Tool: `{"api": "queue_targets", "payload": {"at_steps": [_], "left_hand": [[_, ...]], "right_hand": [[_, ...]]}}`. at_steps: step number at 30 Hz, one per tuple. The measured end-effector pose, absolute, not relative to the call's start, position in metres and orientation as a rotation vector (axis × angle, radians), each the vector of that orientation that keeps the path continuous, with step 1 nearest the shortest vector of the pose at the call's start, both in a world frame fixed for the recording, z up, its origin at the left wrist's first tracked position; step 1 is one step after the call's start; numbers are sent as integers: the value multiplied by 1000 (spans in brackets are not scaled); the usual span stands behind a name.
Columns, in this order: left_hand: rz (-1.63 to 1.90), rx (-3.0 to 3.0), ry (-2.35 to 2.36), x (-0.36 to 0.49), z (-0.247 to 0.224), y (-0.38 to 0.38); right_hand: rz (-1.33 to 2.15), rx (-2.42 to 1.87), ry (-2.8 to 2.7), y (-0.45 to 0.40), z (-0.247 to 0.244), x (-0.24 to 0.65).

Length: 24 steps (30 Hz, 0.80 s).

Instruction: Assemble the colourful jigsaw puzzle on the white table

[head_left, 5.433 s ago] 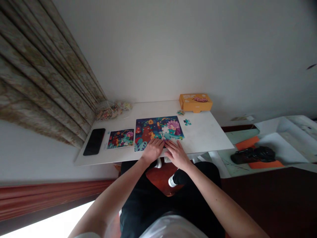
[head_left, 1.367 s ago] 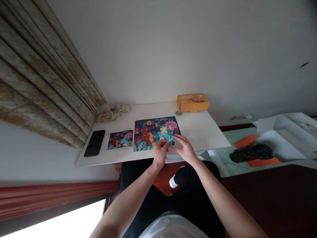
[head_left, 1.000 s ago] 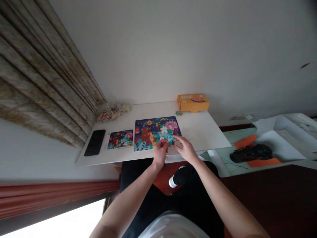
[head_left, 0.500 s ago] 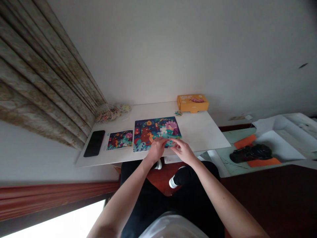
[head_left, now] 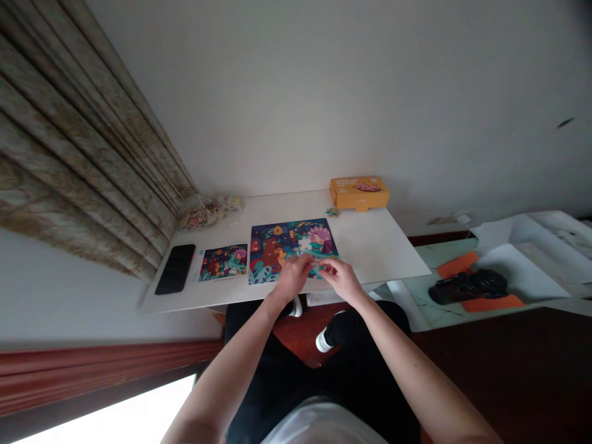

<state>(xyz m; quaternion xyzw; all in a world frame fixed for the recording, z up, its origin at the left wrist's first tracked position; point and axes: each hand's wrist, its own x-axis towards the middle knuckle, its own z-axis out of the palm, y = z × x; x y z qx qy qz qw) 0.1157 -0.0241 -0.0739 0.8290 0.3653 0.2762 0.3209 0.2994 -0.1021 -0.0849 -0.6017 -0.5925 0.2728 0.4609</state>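
A colourful jigsaw puzzle [head_left: 268,246] lies on the white table, with a pale gap right of its middle. Over its lower edge, my left hand [head_left: 295,274] has its fingers pinched together. Close beside it on the right, my right hand [head_left: 341,277] is also pinched, with a bit of teal between the two sets of fingertips. What either hand holds is too small to make out. Left of the puzzle lies a smaller printed card [head_left: 224,261] with the same picture. A few loose pieces [head_left: 332,212] sit behind the puzzle, near the yellow box [head_left: 359,193].
A black phone [head_left: 175,269] lies at the table's left end, and a clear bag of colourful bits [head_left: 201,213] is at the back left by the curtain. To the right, a lower surface carries a black object [head_left: 468,286], orange sheets and white packaging [head_left: 527,265].
My hands remain over the puzzle's lower edge. The fingertips have shifted slightly, and those of my right hand look more curled in.
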Motion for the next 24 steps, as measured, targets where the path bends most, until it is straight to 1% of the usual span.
{"api": "queue_targets", "payload": {"at_steps": [7, 13, 17, 22, 24], "left_hand": [[683, 1882, 1036, 118, -68, -5], [726, 1783, 1029, 117, -74, -2], [701, 1822, 1017, 116, -75, -1], [542, 2006, 844, 117, -57, 7], [534, 2025, 799, 120, -52, 10]], "right_hand": [[582, -1499, -1487, -97, -96, 302], [680, -1486, -1470, -95, -97, 301], [775, -1489, -1401, -93, -95, 302], [895, -1474, -1320, -86, -87, 299], [945, -1426, -1301, -83, -84, 296]]}}
